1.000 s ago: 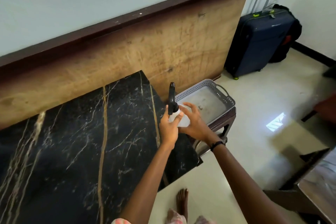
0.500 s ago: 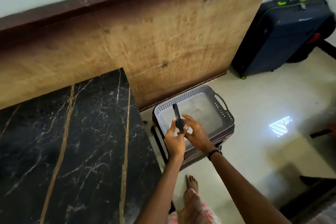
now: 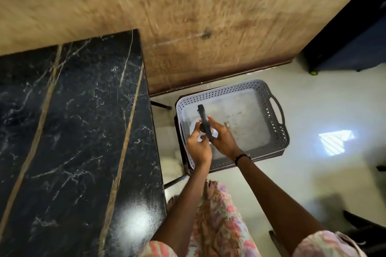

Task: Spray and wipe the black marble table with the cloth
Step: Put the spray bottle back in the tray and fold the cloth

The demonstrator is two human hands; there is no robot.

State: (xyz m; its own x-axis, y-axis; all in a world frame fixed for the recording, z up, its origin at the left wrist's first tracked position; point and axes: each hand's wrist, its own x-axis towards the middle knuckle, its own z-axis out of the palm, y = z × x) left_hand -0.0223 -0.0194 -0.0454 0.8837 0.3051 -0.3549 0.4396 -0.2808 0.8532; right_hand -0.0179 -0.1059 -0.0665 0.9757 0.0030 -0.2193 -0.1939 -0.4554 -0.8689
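The black marble table point(image 3: 79, 123), veined in gold and white, fills the left half of the head view. Right of its edge, both hands hold a white spray bottle with a black trigger head point(image 3: 203, 121) over a grey perforated basket point(image 3: 271, 110). My left hand point(image 3: 197, 148) wraps the white body from the left. My right hand point(image 3: 222, 137) grips it from the right, fingers at the black head. No cloth is visible.
The basket sits on a dark low stool point(image 3: 183, 152) on the pale floor. A wooden board point(image 3: 208, 27) leans against the wall behind. A dark blue suitcase point(image 3: 351, 48) stands at the upper right. My foot and patterned clothing point(image 3: 217, 215) are below.
The bottle and both hands have moved right, off the table edge and down over the basket. The camera has tilted down and closer.
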